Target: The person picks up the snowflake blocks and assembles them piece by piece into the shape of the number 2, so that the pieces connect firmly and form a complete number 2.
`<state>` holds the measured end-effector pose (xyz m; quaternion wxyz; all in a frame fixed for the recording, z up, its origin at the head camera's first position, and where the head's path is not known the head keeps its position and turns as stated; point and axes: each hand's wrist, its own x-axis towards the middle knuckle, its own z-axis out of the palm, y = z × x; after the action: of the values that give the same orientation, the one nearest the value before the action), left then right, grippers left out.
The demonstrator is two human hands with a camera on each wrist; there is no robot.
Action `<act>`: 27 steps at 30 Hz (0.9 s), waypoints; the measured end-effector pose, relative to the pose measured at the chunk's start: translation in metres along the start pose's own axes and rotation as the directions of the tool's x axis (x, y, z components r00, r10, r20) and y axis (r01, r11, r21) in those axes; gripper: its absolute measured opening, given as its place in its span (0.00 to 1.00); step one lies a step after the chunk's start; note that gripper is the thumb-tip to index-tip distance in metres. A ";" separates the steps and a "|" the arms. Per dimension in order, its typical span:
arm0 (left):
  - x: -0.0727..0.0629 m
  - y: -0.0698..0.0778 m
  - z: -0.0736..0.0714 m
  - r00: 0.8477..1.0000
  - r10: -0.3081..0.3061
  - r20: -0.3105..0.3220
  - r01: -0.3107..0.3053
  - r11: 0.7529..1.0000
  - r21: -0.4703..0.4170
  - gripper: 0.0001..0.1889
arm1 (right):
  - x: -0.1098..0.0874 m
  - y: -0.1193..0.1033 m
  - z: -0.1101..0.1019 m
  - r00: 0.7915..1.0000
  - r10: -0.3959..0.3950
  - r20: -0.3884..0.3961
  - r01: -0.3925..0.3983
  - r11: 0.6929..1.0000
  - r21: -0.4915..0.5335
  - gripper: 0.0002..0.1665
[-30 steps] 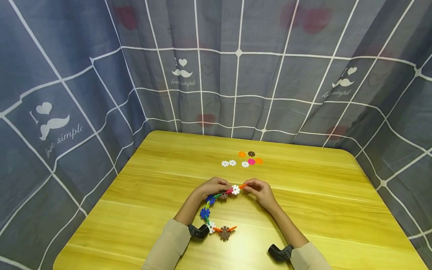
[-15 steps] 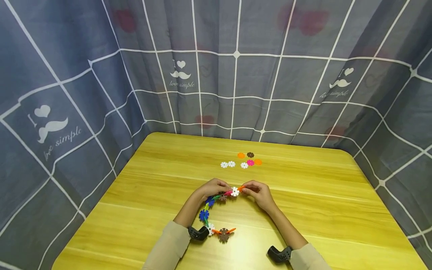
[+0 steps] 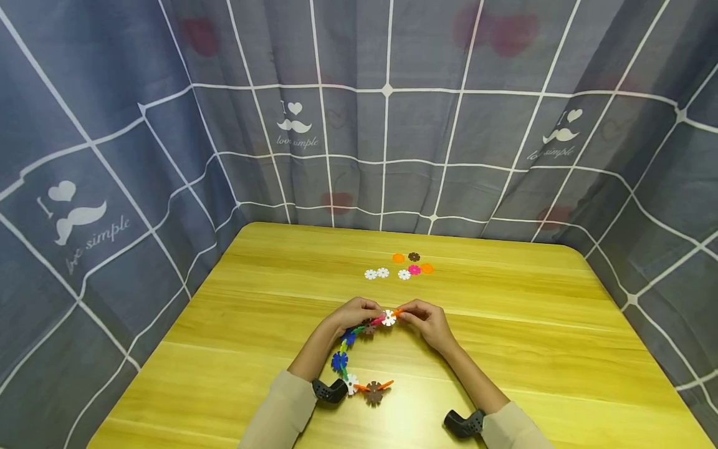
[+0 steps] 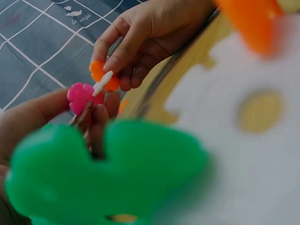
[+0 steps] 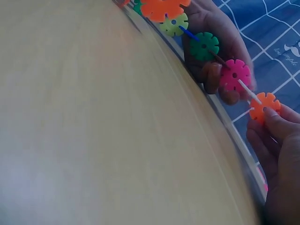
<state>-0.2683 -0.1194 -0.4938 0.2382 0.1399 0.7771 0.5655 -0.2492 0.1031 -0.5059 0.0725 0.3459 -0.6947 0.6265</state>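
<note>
A curved chain of slotted flower-shaped plastic discs runs round from under my left forearm, with a blue disc (image 3: 339, 360) on its left side and a brown disc (image 3: 374, 393) near its lower end. My left hand (image 3: 354, 313) pinches the chain's other end at a pink disc (image 5: 235, 75). A white disc (image 3: 389, 318) stands edge-on from that pink disc, between the hands. My right hand (image 3: 430, 323) pinches an orange disc (image 5: 265, 107) between thumb and fingers, its edge meeting the white one. A green disc (image 4: 108, 168) looms blurred in the left wrist view.
Loose discs lie farther back on the wooden table (image 3: 505, 349): several white, orange, pink and brown ones, such as a pink disc (image 3: 414, 270) and a white disc (image 3: 371, 274). A grey checked curtain (image 3: 359, 125) hangs behind the table's far edge.
My right fingertips and the orange disc have come slightly closer to the white disc. The left hand keeps its hold, and the view has shifted a little.
</note>
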 end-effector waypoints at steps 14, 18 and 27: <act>0.004 0.003 0.001 0.995 -0.034 0.097 0.044 0.994 -0.102 0.20 | 0.003 0.020 -0.005 0.997 0.049 -0.062 -0.055 0.994 -0.094 0.14; 0.003 0.004 0.001 0.994 -0.054 0.097 0.066 0.989 -0.134 0.22 | 0.012 0.037 -0.014 0.971 0.070 -0.230 -0.134 0.951 -0.279 0.14; 0.001 0.005 0.002 0.991 -0.090 0.097 0.104 0.983 -0.152 0.23 | 0.044 0.060 -0.021 0.947 0.139 -0.290 -0.300 0.709 -0.638 0.18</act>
<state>-0.2688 -0.1156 -0.4900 0.3104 0.1082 0.7246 0.6057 -0.3232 0.1037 -0.5275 0.1942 0.1387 -0.8977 0.3704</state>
